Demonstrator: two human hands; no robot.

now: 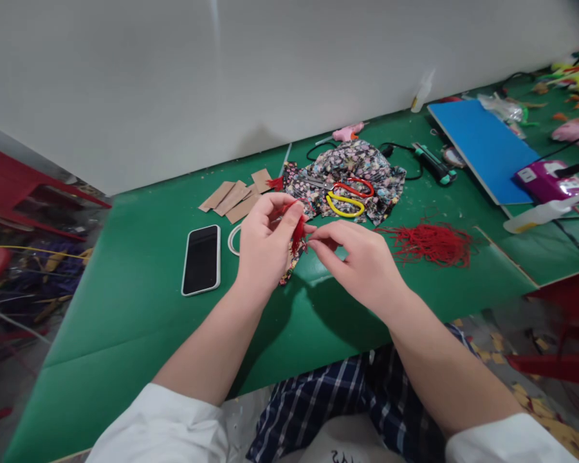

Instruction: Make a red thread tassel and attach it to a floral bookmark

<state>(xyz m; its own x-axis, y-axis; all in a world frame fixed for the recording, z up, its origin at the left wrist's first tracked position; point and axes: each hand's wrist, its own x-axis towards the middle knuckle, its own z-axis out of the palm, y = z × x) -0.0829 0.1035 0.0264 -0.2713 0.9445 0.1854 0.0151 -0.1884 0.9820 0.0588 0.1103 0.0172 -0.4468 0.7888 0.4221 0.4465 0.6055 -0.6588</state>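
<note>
My left hand (265,241) is closed around a small red tassel (298,233), held above the green table (139,308). My right hand (361,260) pinches the tassel's lower threads with thumb and forefinger. A strip of floral fabric (289,267) hangs below the tassel, between both hands. A loose heap of red threads (431,243) lies just right of my right hand. Behind my hands, a floral fabric pile (354,168) carries red-handled scissors (354,187) and yellow-handled scissors (343,204).
A phone (201,259) lies face up left of my hands, next to a white ring (232,240). Cardboard strips (236,196) sit behind. A pink glue gun (347,132), a green tool (434,164), a blue board (485,148) and a purple packet (547,180) lie farther right.
</note>
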